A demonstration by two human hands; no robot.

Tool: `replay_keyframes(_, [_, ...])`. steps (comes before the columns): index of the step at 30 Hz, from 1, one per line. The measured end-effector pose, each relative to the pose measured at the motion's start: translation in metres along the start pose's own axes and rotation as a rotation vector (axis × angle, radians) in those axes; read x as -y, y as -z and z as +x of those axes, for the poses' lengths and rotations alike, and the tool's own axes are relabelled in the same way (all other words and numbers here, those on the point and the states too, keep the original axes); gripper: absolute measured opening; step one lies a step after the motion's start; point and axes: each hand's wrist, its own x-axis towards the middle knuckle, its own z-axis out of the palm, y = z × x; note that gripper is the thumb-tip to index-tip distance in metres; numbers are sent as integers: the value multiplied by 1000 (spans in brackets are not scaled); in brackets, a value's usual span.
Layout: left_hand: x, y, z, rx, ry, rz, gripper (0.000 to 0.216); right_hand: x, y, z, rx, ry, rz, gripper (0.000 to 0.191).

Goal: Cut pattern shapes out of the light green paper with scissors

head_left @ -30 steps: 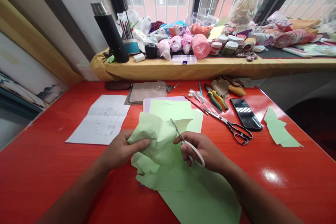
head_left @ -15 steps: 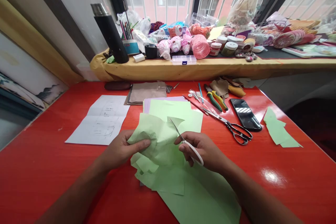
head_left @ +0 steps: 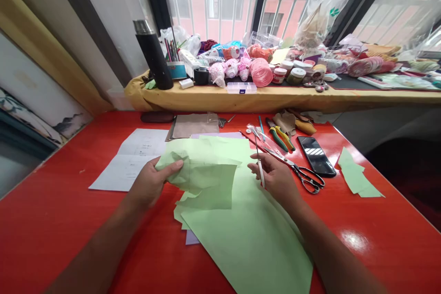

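Note:
My left hand (head_left: pixel 151 183) is closed on a crumpled piece of light green paper (head_left: pixel 203 174), pinching its left edge above the red table (head_left: pixel 51 220). A little to the right, my right hand (head_left: pixel 277 179) grips small white-handled scissors (head_left: pixel 259 165), their blades pointing up and away, clear of the paper. Beneath both hands lies a large sheet of green paper (head_left: pixel 248 239) reaching toward me, with more green and lilac sheets stacked under it.
Large black-handled shears (head_left: pixel 299 172), a black phone (head_left: pixel 315 156), pliers (head_left: pixel 280 135) and pens lie right of my right hand. Green offcuts (head_left: pixel 356 179) sit far right. A white printed sheet (head_left: pixel 136 158) lies left. The yellow sill (head_left: pixel 275 94) behind holds a black flask (head_left: pixel 153 55) and craft supplies.
My right hand has drawn the scissors out of the green paper and moved right and away. My left hand has carried the cut piece left. The camera has tilted slightly.

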Motion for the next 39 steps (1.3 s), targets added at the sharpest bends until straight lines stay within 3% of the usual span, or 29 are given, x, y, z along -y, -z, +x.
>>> replay_keyframes(8, [-3,-2,-3,122,67,71,33,-3,-22,10,6,22,-246,35])
replay_keyframes(17, [-10,-5,-11,149,43,236,45,7,-20,24,121,4,-371,18])
replay_keyframes(25, [-12,-10,-12,192,39,247,48,12,-28,34,173,1,-353,19])
replay_keyframes(29, [-9,-10,-12,188,61,267,48,11,-26,31,119,-11,-235,23])
replay_keyframes(34, [-7,-10,-12,186,80,266,52,-8,7,19,-108,-97,26,27])
replay_keyframes(39, [-10,-12,-14,238,101,303,54,-45,82,-4,-443,-247,213,42])
